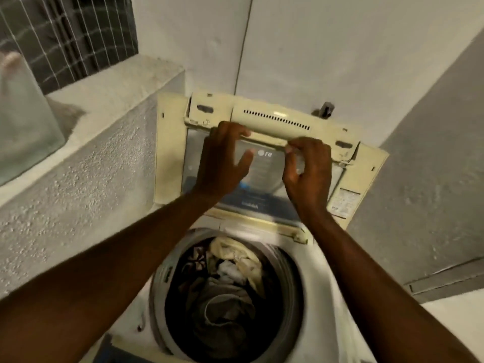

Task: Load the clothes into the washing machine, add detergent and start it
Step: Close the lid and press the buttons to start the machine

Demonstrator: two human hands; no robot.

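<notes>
A top-loading washing machine (322, 292) stands below me with its cream lid (170, 158) raised upright against the wall. The round drum (167, 273) holds a pile of clothes (230, 289), dark and cream pieces mixed. My left hand (222, 158) grips the lid's top handle bar (277, 121) from the left, fingers over the edge and thumb spread on the clear panel. My right hand (309, 169) pinches the same bar near its middle. No detergent is in sight.
A rough concrete ledge (86, 142) runs along the left with a translucent container (23, 121) on it, below a grilled window (70, 35). White wall (340, 48) stands behind the lid; a grey panel (432, 179) stands at the right.
</notes>
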